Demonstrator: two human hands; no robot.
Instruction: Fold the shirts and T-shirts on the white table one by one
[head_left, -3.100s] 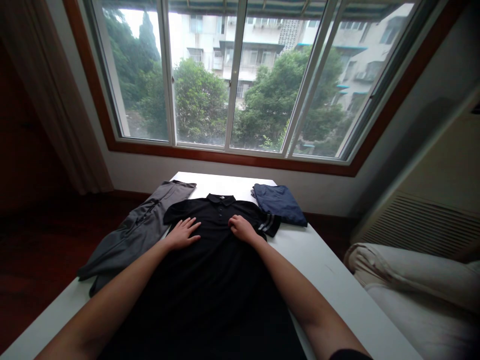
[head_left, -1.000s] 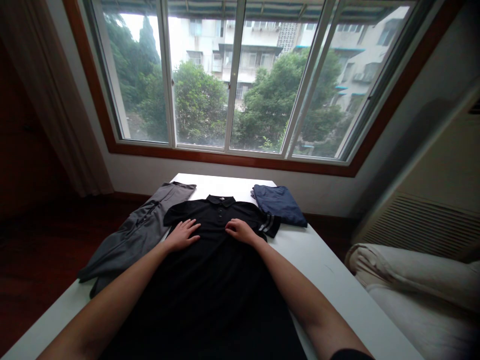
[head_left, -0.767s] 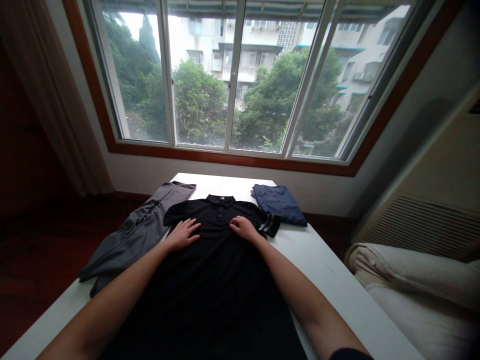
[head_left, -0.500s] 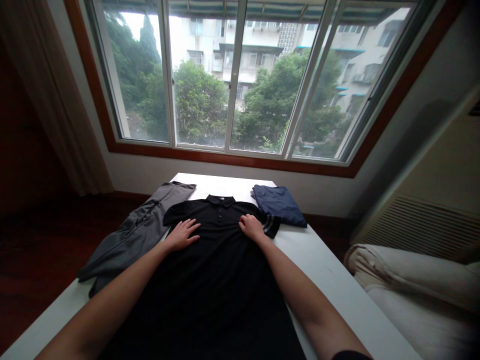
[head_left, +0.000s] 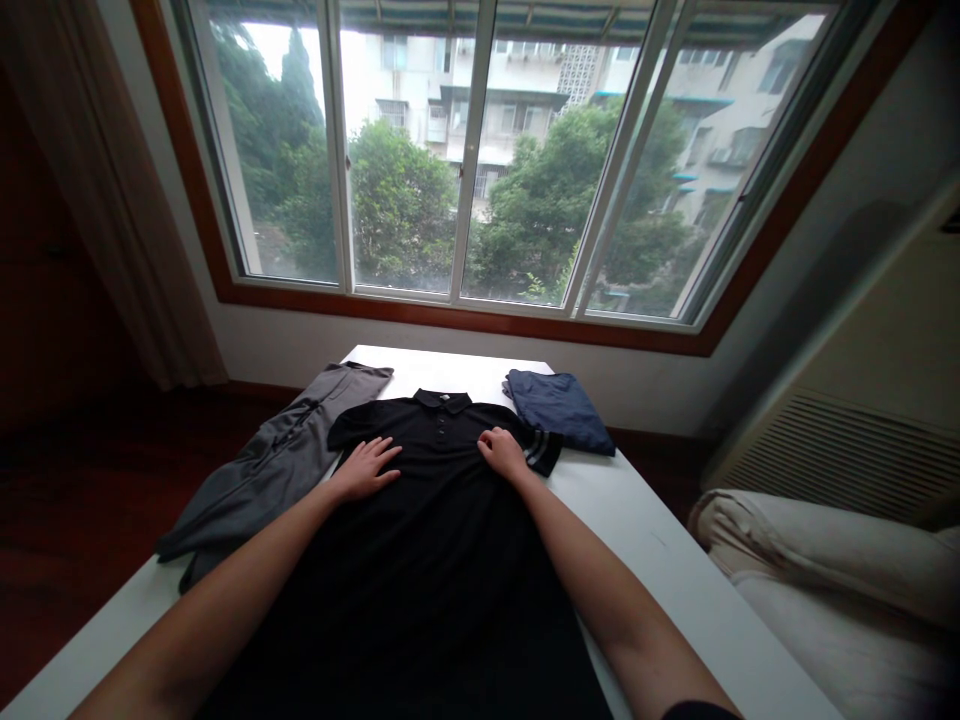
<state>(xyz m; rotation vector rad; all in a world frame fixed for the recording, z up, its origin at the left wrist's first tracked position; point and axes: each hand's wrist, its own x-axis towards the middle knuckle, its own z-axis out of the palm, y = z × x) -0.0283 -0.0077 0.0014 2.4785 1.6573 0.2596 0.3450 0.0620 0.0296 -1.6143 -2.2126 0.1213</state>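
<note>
A black short-sleeved polo shirt lies spread front side up, its collar toward the window and its hem running out of view below me. My left hand rests flat on the left side of the chest, fingers spread. On the right side of the chest, my right hand has its fingers curled together against the fabric. Pale stripes band the right sleeve, just beyond that hand. Faint creases cross the cloth between both hands.
The shirt lies on a white table. Grey trousers lie along its left edge, partly hanging over. A folded navy garment sits at the back right. Right of the table is a rolled cream-coloured fabric bundle; a window stands ahead.
</note>
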